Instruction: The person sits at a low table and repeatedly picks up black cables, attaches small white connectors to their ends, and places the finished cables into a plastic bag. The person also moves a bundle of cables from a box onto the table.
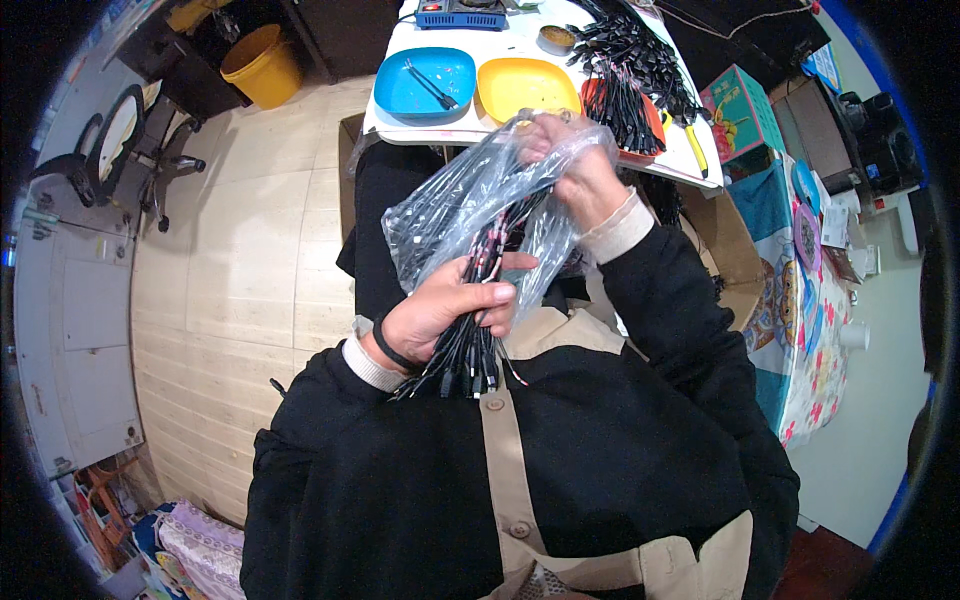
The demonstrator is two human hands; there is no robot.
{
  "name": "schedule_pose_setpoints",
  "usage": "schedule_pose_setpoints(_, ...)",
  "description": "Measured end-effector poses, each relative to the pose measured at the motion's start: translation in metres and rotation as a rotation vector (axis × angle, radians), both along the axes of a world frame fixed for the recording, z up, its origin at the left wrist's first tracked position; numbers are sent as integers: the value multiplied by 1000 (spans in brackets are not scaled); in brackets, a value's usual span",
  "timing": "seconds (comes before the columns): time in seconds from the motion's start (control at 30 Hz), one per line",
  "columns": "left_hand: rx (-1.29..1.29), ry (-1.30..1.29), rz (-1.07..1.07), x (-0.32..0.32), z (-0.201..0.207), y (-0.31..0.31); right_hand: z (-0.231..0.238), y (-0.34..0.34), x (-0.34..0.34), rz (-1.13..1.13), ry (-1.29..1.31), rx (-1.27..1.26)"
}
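Note:
A bundle of thin black cables with small connector ends and some pinkish bits lies in my left hand. The thumb and fingers of that hand wrap round the bundle, whose lower ends hang in front of my chest. Farther away, my right hand grips the upper part of a clear plastic bag. Through the film more dark cables show, and the bundle's upper part runs into the bag. Some fingers of the right hand are behind the crumpled plastic.
On the white table stand a blue tray with a short cable, a yellow tray, and a heap of black cables. Yellow-handled pliers lie at its right edge. A cardboard box stands beneath, and a yellow bucket at far left.

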State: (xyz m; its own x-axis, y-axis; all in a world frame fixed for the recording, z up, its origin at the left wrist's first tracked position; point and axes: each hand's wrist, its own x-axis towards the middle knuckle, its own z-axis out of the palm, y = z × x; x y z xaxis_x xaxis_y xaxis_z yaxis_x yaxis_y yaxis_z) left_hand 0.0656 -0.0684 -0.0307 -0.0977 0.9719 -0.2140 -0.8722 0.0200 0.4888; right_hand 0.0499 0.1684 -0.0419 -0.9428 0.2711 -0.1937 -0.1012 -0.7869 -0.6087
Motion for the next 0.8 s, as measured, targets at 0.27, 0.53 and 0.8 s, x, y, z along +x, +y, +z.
schedule_pose_setpoints(0.27,-70,-84,276,1,-3,-14,2,11,12,105,-229,617)
schedule_pose_setpoints(0.53,6,-18,196,1,1,-20,14,-4,24,358,-276,87)
schedule_pose_setpoints(0.8,-148,237,112,-2,5,-19,-13,-15,22,-235,-192,788)
